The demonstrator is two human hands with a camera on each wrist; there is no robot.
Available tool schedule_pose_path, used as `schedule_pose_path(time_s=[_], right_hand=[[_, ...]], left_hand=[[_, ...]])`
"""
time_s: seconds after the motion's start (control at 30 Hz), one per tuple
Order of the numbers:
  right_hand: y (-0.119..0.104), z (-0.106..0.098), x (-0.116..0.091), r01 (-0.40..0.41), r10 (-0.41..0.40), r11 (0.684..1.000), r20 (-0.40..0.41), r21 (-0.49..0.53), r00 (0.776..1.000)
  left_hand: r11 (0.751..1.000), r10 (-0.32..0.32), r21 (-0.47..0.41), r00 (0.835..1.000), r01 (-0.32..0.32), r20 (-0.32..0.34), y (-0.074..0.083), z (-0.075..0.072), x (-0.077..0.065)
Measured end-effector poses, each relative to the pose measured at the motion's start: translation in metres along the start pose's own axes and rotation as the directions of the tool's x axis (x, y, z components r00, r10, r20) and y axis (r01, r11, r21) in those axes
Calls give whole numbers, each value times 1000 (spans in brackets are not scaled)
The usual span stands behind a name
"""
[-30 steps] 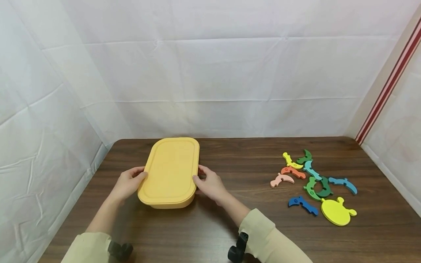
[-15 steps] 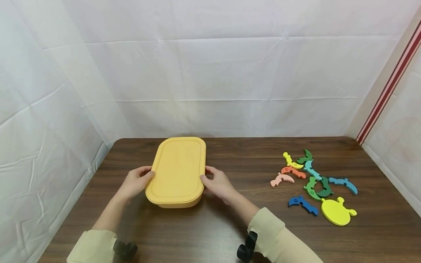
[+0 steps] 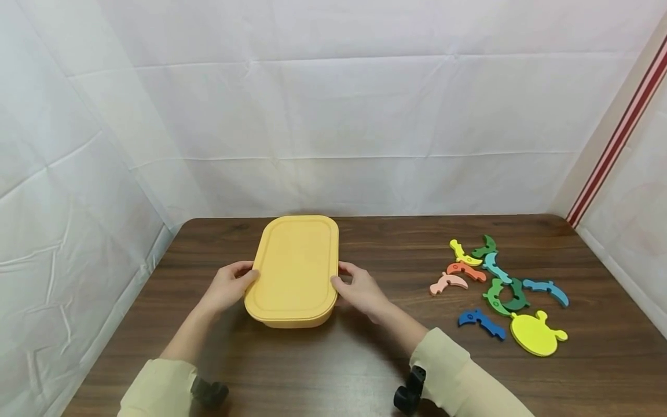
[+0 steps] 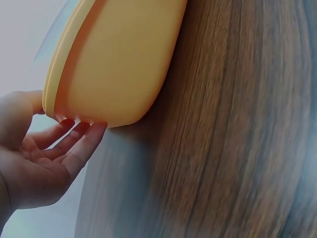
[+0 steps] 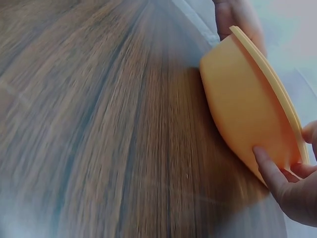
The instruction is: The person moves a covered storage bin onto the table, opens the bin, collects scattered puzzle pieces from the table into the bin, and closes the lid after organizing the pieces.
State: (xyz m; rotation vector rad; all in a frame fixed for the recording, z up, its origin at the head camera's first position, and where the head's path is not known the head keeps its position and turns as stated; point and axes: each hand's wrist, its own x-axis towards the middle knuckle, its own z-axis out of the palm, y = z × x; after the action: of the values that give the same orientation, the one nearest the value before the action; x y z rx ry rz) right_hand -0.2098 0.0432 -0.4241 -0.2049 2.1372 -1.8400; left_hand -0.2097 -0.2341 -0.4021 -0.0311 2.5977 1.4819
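Observation:
Between my two hands is a yellow lidded box (image 3: 294, 269), a rounded rectangle with its flat lid on. My left hand (image 3: 227, 288) grips its left side, thumb at the lid's edge. In the left wrist view, the fingertips (image 4: 96, 130) press the wall under the rim. On the opposite side my right hand (image 3: 362, 291) grips the box the same way, thumb on the lid's edge. The right wrist view shows those fingers (image 5: 270, 171) spread against the box's side wall (image 5: 237, 99), which sits close over the wood. Whatever is inside is hidden by the lid.
To the right on the dark wooden table (image 3: 385, 359) lie several curved coloured animal-shaped pieces, among them a blue one (image 3: 482, 323), a pink one (image 3: 448, 282) and an orange one (image 3: 466, 271). A lime-yellow round piece with knobs (image 3: 535, 334) lies nearest. White cloth (image 3: 333, 116) hangs behind.
Both hands have moved the yellow box to the right across the table, keeping the same grip. The coloured pieces have stayed where they were.

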Motion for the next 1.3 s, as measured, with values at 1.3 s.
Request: schedule_pose_path(time_s=[1.3], right_hand=[[16,-79,-29,-16,18,998,19,-63,1000]], left_hand=[[998,28,-52,998,-32,-64,35,74,6]])
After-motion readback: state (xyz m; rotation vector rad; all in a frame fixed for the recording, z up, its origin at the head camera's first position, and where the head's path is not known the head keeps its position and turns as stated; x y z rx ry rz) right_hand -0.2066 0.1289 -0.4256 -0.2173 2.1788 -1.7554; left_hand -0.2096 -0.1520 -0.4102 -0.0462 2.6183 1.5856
